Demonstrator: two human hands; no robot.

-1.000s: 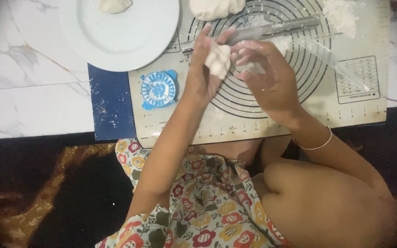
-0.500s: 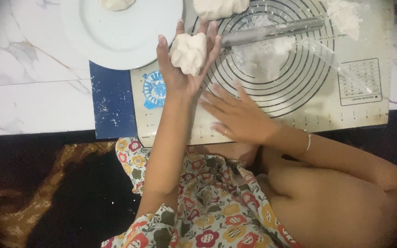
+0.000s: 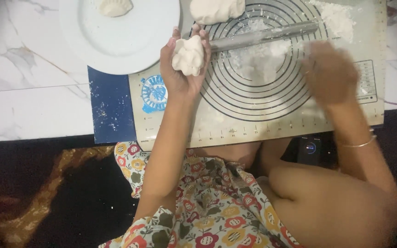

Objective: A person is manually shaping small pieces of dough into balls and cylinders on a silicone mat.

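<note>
Right hand (image 3: 329, 73) moved right; left hand (image 3: 182, 69) keeps dumpling (image 3: 188, 56).

Bright even light, dark vignetted corners, right hand (image 3: 329, 73) motion-blurred.

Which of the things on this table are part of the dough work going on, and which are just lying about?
In use:
- dough piece in the left hand
- right hand, blurred, over the baking mat
- loose flour
- rolling pin
- dough lump
- white plate bearing a shaped dumpling

Lying about:
- blue round press
- dark phone
</note>
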